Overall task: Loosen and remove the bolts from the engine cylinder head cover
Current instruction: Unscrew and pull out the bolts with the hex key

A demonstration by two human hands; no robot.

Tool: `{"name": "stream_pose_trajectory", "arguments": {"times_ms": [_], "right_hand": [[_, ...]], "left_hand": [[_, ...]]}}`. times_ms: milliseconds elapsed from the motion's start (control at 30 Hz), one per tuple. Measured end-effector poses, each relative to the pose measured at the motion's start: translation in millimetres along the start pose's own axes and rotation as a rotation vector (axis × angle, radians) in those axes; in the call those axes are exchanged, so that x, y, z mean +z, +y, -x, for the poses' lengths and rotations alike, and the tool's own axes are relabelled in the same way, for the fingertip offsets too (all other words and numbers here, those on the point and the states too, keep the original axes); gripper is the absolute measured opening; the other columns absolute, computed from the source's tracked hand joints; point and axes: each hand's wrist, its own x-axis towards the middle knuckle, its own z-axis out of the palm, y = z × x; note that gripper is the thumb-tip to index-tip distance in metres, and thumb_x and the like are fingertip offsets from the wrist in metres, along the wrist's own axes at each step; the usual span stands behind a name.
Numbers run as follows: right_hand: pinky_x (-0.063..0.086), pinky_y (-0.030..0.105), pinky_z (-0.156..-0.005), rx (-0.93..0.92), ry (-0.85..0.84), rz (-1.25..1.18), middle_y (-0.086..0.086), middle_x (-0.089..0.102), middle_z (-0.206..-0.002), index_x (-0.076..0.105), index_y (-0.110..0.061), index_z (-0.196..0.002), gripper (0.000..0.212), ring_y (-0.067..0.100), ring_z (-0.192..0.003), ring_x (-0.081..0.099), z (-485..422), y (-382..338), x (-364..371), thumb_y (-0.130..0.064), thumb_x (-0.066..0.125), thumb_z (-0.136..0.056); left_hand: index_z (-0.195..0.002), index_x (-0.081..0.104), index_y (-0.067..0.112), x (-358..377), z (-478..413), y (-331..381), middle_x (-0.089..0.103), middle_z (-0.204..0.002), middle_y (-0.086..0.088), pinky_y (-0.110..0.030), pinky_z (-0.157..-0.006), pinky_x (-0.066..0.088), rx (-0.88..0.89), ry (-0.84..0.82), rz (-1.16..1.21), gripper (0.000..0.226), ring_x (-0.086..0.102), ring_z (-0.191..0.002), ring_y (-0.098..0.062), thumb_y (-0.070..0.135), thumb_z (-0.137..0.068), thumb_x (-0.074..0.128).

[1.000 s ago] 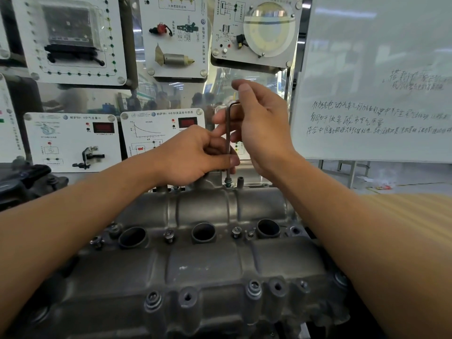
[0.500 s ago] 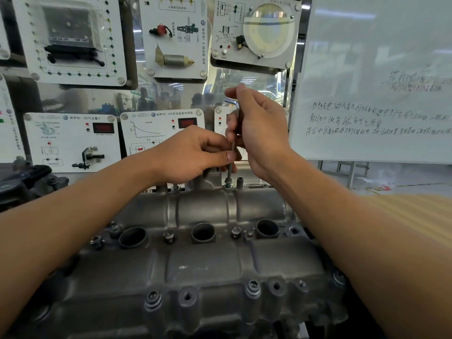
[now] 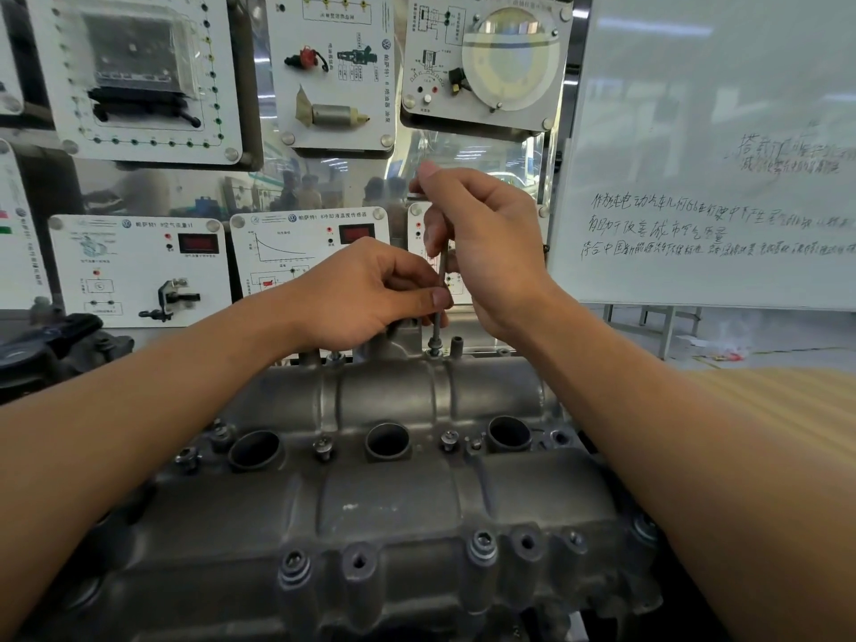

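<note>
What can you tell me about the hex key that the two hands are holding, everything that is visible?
The hex key is a thin, grey metal rod. Its long arm stands nearly upright, and a short arm bends to the left at the top. The right hand pinches the bend and upper shaft. The left hand pinches the lower shaft. Its tip sits in a bolt at the far edge of the cylinder head cover.
</note>
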Motion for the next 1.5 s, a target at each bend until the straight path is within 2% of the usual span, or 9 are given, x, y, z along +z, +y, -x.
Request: {"name": "stream_pose_trajectory", "arguments": {"times_ms": [200, 300, 433, 567, 733, 933, 1133, 1300, 1500], "right_hand": [[0.049, 0.012, -0.061, -0.055, -0.025, -0.045, 0.007, 0.045, -0.056, 0.055, -0.008, -0.06, 0.034, 0.009, -0.05, 0.044, 0.8, 0.0, 0.6, -0.012, 0.073, -0.089], [0.044, 0.015, -0.051, -0.007, -0.01, -0.02, 0.002, 0.056, -0.055, 0.063, -0.012, -0.062, 0.03, 0.008, -0.051, 0.051, 1.5, -2.0, -0.8, -0.011, 0.069, -0.091], [0.043, 0.015, -0.045, 0.029, -0.005, -0.09, 0.006, 0.069, -0.063, 0.068, -0.008, -0.077, 0.022, 0.014, -0.052, 0.061, 4.6, -6.6, -0.2, -0.011, 0.06, -0.097], [0.042, 0.016, -0.041, 0.004, 0.005, -0.072, 0.006, 0.069, -0.061, 0.067, -0.008, -0.081, 0.022, 0.013, -0.046, 0.059, 7.0, -6.6, -0.1, -0.018, 0.06, -0.1], [0.049, 0.021, -0.052, -0.141, -0.008, 0.068, 0.01, 0.072, -0.066, 0.071, -0.008, -0.082, 0.014, 0.014, -0.052, 0.065, 11.0, -3.0, 0.9, -0.017, 0.07, -0.093], [0.041, 0.017, -0.04, -0.053, -0.001, -0.062, 0.006, 0.067, -0.059, 0.063, -0.009, -0.091, 0.026, 0.017, -0.044, 0.057, 7.4, -2.7, -0.9, -0.009, 0.041, -0.104], [0.039, 0.019, -0.038, 0.158, -0.005, -0.194, 0.005, 0.059, -0.051, 0.062, -0.01, -0.104, 0.015, 0.017, -0.035, 0.049, 0.4, 0.7, -1.7, -0.024, 0.056, -0.102], [0.04, 0.019, -0.039, 0.149, -0.014, -0.172, 0.003, 0.058, -0.051, 0.066, -0.011, -0.092, 0.02, 0.016, -0.036, 0.049, 1.5, 0.1, -1.5, -0.025, 0.056, -0.102], [0.041, 0.022, -0.044, 0.086, -0.058, -0.06, 0.003, 0.055, -0.056, 0.072, -0.013, -0.089, 0.012, 0.015, -0.046, 0.049, 2.9, -1.3, 0.1, -0.025, 0.07, -0.093]], "left_hand": [[-0.104, 0.073, 0.004, 1.7, -0.1, 0.4, 0.077, -0.093, -0.012, -0.049, -0.096, 0.051, 0.003, 0.006, -0.006, 0.021, 0.07, -0.098, -0.036, 0.021, -0.093, 0.067], [-0.101, 0.072, 0.002, 1.6, -0.8, -0.1, 0.074, -0.094, -0.023, -0.053, -0.09, 0.05, 0.007, 0.001, 0.0, 0.022, 0.066, -0.083, -0.033, 0.022, -0.093, 0.067], [-0.098, 0.071, -0.002, 1.4, -1.4, -1.4, 0.069, -0.093, -0.031, -0.05, -0.086, 0.051, 0.015, -0.004, 0.001, 0.023, 0.062, -0.081, -0.027, 0.02, -0.093, 0.066], [-0.101, 0.073, 0.001, 1.5, -1.2, -2.7, 0.077, -0.093, -0.012, -0.039, -0.098, 0.052, 0.03, -0.01, 0.021, 0.019, 0.073, -0.095, -0.024, 0.016, -0.093, 0.065], [-0.104, 0.072, 0.0, 1.5, -0.1, -1.7, 0.076, -0.097, -0.012, -0.037, -0.098, 0.052, 0.051, -0.009, 0.061, 0.022, 0.072, -0.098, -0.025, 0.016, -0.091, 0.065], [-0.099, 0.072, -0.002, 3.2, -0.2, -0.4, 0.077, -0.091, -0.012, -0.033, -0.096, 0.053, 0.037, -0.008, 0.061, 0.015, 0.073, -0.094, -0.022, 0.009, -0.092, 0.065], [-0.097, 0.072, 0.002, 2.4, -0.2, -2.2, 0.078, -0.09, -0.008, -0.042, -0.101, 0.052, 0.019, -0.019, 0.068, 0.014, 0.073, -0.097, -0.026, 0.013, -0.091, 0.067], [-0.096, 0.072, 0.0, 2.9, -0.1, -1.6, 0.077, -0.089, -0.009, -0.031, -0.096, 0.054, 0.028, -0.018, 0.056, 0.013, 0.074, -0.093, -0.02, 0.011, -0.092, 0.066], [-0.099, 0.072, -0.001, 2.4, 0.0, -0.8, 0.076, -0.09, -0.012, -0.029, -0.091, 0.055, 0.037, -0.015, 0.043, 0.015, 0.072, -0.086, -0.018, 0.011, -0.093, 0.066]]}}
